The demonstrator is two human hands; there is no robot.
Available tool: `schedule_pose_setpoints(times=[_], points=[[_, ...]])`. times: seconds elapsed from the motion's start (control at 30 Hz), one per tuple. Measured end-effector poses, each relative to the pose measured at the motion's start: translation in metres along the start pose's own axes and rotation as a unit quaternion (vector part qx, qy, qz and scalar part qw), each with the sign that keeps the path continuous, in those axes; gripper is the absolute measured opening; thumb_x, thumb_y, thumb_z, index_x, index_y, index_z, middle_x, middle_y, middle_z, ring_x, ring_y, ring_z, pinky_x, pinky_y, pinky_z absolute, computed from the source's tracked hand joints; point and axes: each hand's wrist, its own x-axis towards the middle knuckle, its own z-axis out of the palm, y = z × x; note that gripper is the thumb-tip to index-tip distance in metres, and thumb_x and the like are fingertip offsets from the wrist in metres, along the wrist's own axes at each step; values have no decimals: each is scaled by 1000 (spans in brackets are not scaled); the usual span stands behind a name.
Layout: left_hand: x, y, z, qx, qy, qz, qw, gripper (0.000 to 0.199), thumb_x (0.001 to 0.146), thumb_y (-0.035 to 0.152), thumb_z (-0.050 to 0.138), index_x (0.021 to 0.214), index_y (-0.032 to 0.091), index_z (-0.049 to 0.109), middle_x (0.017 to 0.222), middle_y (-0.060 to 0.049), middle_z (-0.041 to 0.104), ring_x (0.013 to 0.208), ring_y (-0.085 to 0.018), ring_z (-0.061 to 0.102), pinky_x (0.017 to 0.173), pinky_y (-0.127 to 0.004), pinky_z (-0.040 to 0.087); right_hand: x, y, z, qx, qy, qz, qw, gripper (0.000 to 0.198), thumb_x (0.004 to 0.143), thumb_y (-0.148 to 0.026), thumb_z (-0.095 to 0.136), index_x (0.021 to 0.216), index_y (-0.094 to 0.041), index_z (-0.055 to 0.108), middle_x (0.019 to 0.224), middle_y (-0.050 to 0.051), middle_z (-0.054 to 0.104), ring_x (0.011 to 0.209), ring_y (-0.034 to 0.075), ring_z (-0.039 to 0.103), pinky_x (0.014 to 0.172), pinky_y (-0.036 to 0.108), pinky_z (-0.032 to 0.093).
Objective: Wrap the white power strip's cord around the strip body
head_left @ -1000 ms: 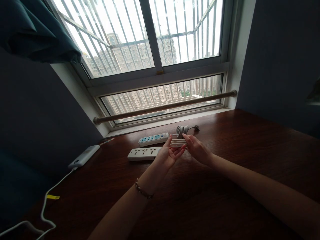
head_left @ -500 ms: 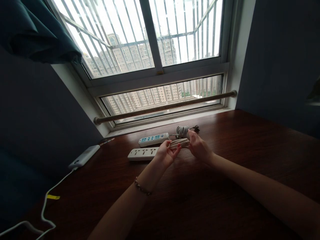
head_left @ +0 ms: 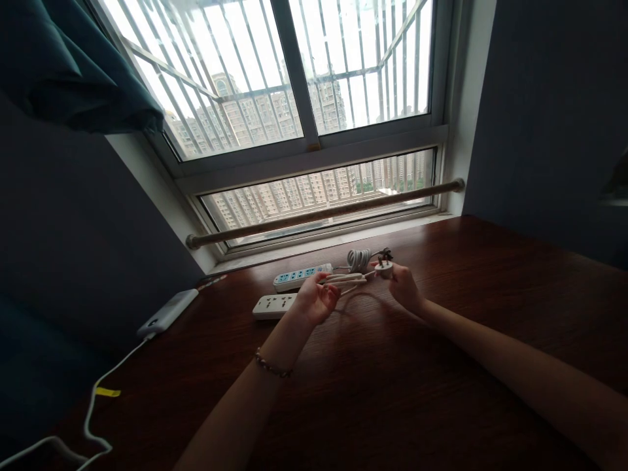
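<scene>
My left hand (head_left: 318,301) is closed around a folded bundle of white power cord (head_left: 347,279), whose loops stick out to the right. Between the fingers of my right hand (head_left: 405,288) is a white plug (head_left: 384,269), its dark prongs pointing up. A white power strip (head_left: 273,307) lies on the table, its right end hidden behind my left hand. Just beyond it rests a second strip with blue sockets (head_left: 300,276). That strip's grey coiled cord (head_left: 360,260) ends in a dark plug (head_left: 387,254) behind my right hand.
On the left of the dark wooden table (head_left: 383,386) lies a white power bank (head_left: 169,313) with a white cable (head_left: 93,405) and a yellow tag (head_left: 108,392). A rail (head_left: 324,214) crosses the window at the table's far edge. A blue curtain (head_left: 73,72) hangs upper left.
My right hand has moved slightly right, away from the bundle, and the white plug now shows in it. My left hand has shifted a little left with the cord.
</scene>
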Motion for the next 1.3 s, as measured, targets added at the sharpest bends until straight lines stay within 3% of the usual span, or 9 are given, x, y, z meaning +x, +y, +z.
schedule_pose_setpoints(times=[0.2, 0.4, 0.57, 0.7, 0.8, 0.97, 1.03, 1.17, 1.3], points=[[10, -36, 5, 110, -23, -19, 993, 12, 80, 14, 46, 77, 7, 55, 53, -7, 60, 40, -11, 56, 39, -17, 47, 30, -5, -16, 236, 162, 141, 948, 9, 81, -24, 49, 88, -18, 50, 100, 11, 65, 92, 22, 65, 84, 42, 53], [21, -67, 1, 213, -58, 21, 975, 13, 76, 18, 62, 83, 9, 56, 73, -10, 66, 61, -15, 67, 57, -21, 55, 57, -61, -50, 385, 211, 162, 884, 8, 89, -14, 39, 89, -17, 47, 91, 9, 68, 93, 18, 65, 91, 38, 51], [14, -62, 1, 348, -106, 20, 931, 26, 72, 29, 69, 85, 9, 59, 90, -15, 67, 75, -18, 69, 70, -29, 55, 68, -111, -83, 513, 257, 159, 803, 25, 95, -11, 35, 78, -9, 54, 90, 13, 68, 96, 16, 64, 80, 21, 55], [3, -35, -4, 515, -115, 30, 849, 29, 64, 27, 74, 84, 7, 66, 93, -18, 68, 83, -24, 67, 77, -34, 52, 78, -131, -123, 522, 310, 130, 784, 34, 95, -11, 34, 70, -7, 56, 85, 12, 68, 96, 14, 64, 72, 12, 54], [-3, -4, -20, 637, -55, 104, 762, 53, 51, 20, 78, 102, 14, 64, 105, -15, 65, 96, -31, 62, 87, -43, 47, 82, -139, -155, 551, 356, 104, 748, 34, 91, -9, 36, 67, -5, 59, 84, 14, 69, 93, 16, 65, 66, 12, 51], [1, 36, -63, 777, 86, 179, 597, 82, 35, -1, 71, 112, 18, 56, 141, -18, 35, 136, -40, 15, 110, -52, 8, 75, -149, -193, 742, 304, -13, 598, 43, 73, -10, 13, 56, -6, 52, 129, 12, 48, 109, 23, 51, 60, 25, 44], [6, 43, -79, 816, 125, 154, 543, 80, 32, -3, 71, 108, 18, 56, 136, -20, 41, 132, -44, 22, 105, -62, 5, 71, -151, -205, 783, 255, -59, 565, 39, 63, -10, 5, 43, -7, 38, 136, 5, 38, 110, 27, 46, 57, 31, 41], [16, 49, -98, 868, 155, 125, 454, 53, 54, 10, 69, 105, 17, 57, 121, -13, 53, 119, -34, 43, 102, -62, 16, 68, -151, -223, 726, 279, -123, 617, 51, 69, -10, 2, 41, -5, 44, 128, 14, 48, 105, 31, 52, 54, 29, 44], [14, 56, -99, 895, 161, 144, 391, 44, 53, 16, 70, 95, 20, 62, 112, -8, 57, 105, -28, 53, 94, -45, 37, 66, -142, -238, 634, 322, -128, 691, 56, 80, -5, 10, 73, 7, 64, 94, 18, 65, 92, 23, 64, 58, 23, 49]])
